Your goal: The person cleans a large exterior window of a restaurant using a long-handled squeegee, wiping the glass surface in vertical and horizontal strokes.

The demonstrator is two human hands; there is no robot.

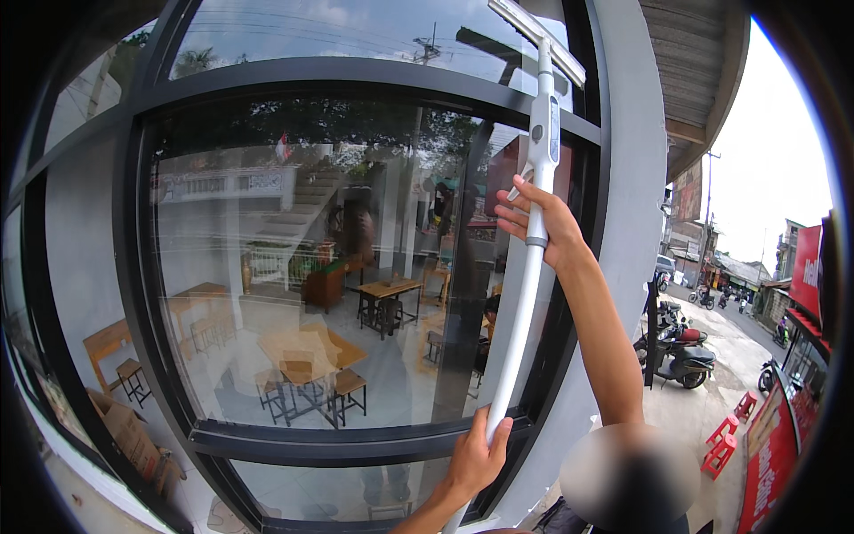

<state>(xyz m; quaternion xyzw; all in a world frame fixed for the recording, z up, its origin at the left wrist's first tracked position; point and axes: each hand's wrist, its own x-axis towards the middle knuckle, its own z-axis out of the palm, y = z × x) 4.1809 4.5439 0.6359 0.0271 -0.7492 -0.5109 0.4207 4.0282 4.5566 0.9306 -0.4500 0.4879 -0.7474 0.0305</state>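
A white long-handled window squeegee [546,133] with a trigger slants up in front of a black-framed window. My left hand [477,454] is wrapped around the lower part of its white pole [524,320]. Higher up, my right hand [554,223] holds the grip section just below the trigger, its fingers partly extended. At the top, the wide squeegee head [537,41] lies tilted before the right end of the upper glass pane [320,40]. Whether its blade touches the glass, I cannot tell. A dark reflection of the head shows in the pane.
A black crossbar [333,73] separates the upper pane from the large middle pane [220,267]. Behind the glass are wooden tables and stools, with a cardboard box [127,434] at lower left. A grey wall [630,167] borders the window. Parked motorcycles [680,354] and red stools [720,454] stand to the right.
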